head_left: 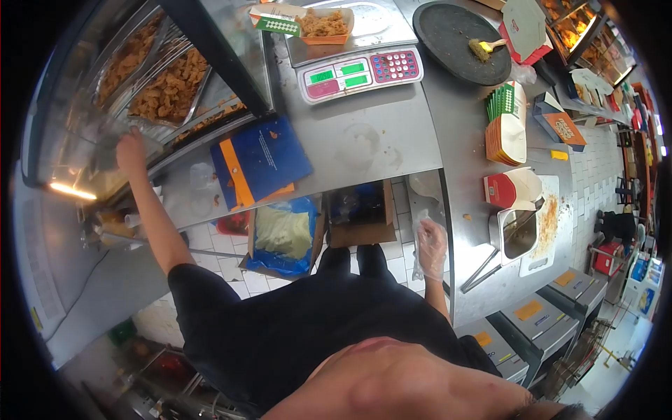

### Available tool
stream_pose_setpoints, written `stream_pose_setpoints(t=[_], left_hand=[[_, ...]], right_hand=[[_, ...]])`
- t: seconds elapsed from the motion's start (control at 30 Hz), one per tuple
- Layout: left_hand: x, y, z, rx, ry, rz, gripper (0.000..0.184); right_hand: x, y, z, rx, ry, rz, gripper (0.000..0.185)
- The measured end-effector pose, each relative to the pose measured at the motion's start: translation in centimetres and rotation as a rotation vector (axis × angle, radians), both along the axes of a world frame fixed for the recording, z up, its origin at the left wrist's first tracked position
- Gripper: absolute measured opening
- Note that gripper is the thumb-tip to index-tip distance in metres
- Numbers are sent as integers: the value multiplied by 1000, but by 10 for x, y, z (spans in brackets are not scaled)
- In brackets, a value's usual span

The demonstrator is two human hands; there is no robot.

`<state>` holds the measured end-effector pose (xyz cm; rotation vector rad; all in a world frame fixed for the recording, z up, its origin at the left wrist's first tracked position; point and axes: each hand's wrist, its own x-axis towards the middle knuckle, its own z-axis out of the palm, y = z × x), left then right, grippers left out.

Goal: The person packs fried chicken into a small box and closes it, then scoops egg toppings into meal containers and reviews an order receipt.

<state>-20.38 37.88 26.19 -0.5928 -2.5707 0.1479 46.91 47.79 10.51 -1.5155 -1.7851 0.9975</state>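
Fried chicken (pixel 168 92) lies inside the glass display case (pixel 217 52), whose top the view's edge cuts off. Watching remotely, I see the left hand (pixel 131 154) curled by the case; reflections obscure its fingertips, so I cannot tell its grip. The right hand (pixel 432 243), blurred inside a clear glove (pixel 422 263), hangs with fingers loosely bent.

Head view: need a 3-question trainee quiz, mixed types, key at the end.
1. Which hand is nearer the display case?
2. The open carton of fried pieces sits on: A) the floor B) the scale C) the round black tray
3. Fill in: a clear plastic ____ covers the right hand.

Key: 1. Left hand. 2. B. 3. Glove.
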Motion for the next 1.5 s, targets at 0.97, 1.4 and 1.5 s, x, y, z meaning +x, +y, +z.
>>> stream_pose_setpoints(t=[0.97, 1.4, 1.5], left_hand=[[167, 400, -172, 1377, -968, -555, 42], [299, 301, -67, 1354, -1001, -866, 25], [360, 251, -24, 1282, -1214, -947, 26]], right_hand=[[-12, 59, -57, -1277, 1429, 268, 48], [41, -24, -6, -1158, 1246, 57, 60], [50, -52, 23, -1047, 1284, 27, 61]])
